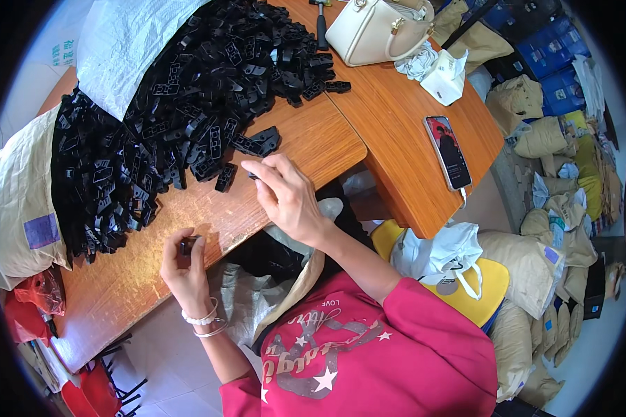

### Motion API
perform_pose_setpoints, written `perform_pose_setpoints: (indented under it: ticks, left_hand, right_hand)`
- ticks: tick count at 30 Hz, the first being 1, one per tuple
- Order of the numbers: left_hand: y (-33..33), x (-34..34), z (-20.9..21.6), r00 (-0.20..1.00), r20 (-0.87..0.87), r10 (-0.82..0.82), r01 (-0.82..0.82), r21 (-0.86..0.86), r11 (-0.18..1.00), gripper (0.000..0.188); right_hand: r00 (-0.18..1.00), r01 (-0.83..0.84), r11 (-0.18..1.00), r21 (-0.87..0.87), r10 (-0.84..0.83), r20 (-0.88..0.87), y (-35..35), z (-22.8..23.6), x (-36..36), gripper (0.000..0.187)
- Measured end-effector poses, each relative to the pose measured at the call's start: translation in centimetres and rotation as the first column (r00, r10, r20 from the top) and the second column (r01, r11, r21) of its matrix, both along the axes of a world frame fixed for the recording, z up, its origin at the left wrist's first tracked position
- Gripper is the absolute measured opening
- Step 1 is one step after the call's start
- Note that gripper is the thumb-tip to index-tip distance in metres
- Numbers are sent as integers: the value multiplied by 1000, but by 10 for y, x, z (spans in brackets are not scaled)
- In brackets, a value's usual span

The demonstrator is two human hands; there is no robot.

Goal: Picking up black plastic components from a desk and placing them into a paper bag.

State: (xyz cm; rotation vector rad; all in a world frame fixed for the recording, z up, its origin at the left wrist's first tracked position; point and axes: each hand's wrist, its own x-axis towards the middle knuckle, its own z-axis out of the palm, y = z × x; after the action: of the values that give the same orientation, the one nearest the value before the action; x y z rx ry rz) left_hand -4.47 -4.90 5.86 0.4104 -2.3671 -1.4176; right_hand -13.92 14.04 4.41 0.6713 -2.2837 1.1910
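Observation:
A large heap of small black plastic parts spreads over the wooden table. My left hand, with white bracelets at its wrist, is over the table's near edge and pinches a black plastic part between thumb and fingers. Farther right, my right hand is closed with its thumb and index finger on a small dark piece, mostly hidden by the fingers. Just beyond that hand, a few loose black parts lie at the heap's edge.
An open sack with dark contents hangs below the table edge by my lap. Woven sacks flank the heap. A hammer, cream handbag, tissue pack and cabled phone lie right. Filled sacks crowd the floor.

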Motion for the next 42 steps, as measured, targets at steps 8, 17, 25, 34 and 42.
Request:
perform_pose_setpoints:
  ticks: [8,17,25,34,42]
  left_hand:
    - [13,4,2,990,-8,-142,114,642,758,33]
    - [16,4,5,972,76,-221,137,581,802,18]
    - [26,2,2,974,28,-224,158,627,763,23]
    - [33,1,1,948,42,-315,208,668,715,27]
    - [34,9,6,950,23,-311,240,581,777,27]
  right_hand:
    - [920,-90,951,-297,193,341,8,-3,4,22]
    - [1000,-13,1000,27,14,-16,11,-15,3,16]
    - [951,-183,948,-259,237,197,9,0,20,16]
    - [877,-348,869,-352,435,207,8,12,32,15]
    - [873,-432,869,-239,470,129,4,5,38,17]
